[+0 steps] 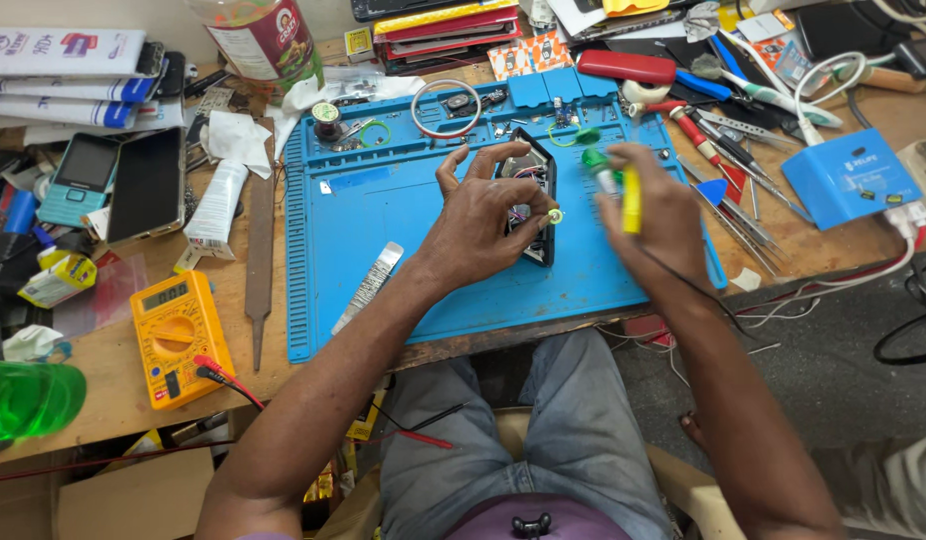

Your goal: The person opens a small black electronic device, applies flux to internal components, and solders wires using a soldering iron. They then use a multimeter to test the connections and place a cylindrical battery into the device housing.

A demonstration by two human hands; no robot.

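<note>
Grey trousers (543,440) of the seated person fill the near edge, below the blue mat (423,270), which serves as landmark.

Wooden bench (103,360) – largest surface, runs under and around the mat on all sides.

Blue mat – ridged rim, tray pockets along its far edge holding small parts.

Opened phone (536,205) – lies on the mat right of its middle, back off, wiring showing, partly hidden by the left hand.

Left hand (478,225) – over the mat's middle, thumb and one finger pinched on a small green-white ring (554,215) just beside the phone; other fingers spread upward, loose.

Right hand (658,215) – over the mat's right edge, fingers curled closed around a yellow and green tool (623,190), tip aimed towards the phone. A thin dark wire trails from this hand off the mat's near right corner.

Yellow meter (178,335) – on the bench well left of the mat, red probe lead beside it.

Metal file (260,260) – just left of the mat's left rim.

Flat metal strip (368,285) – on the mat's left half.
</note>
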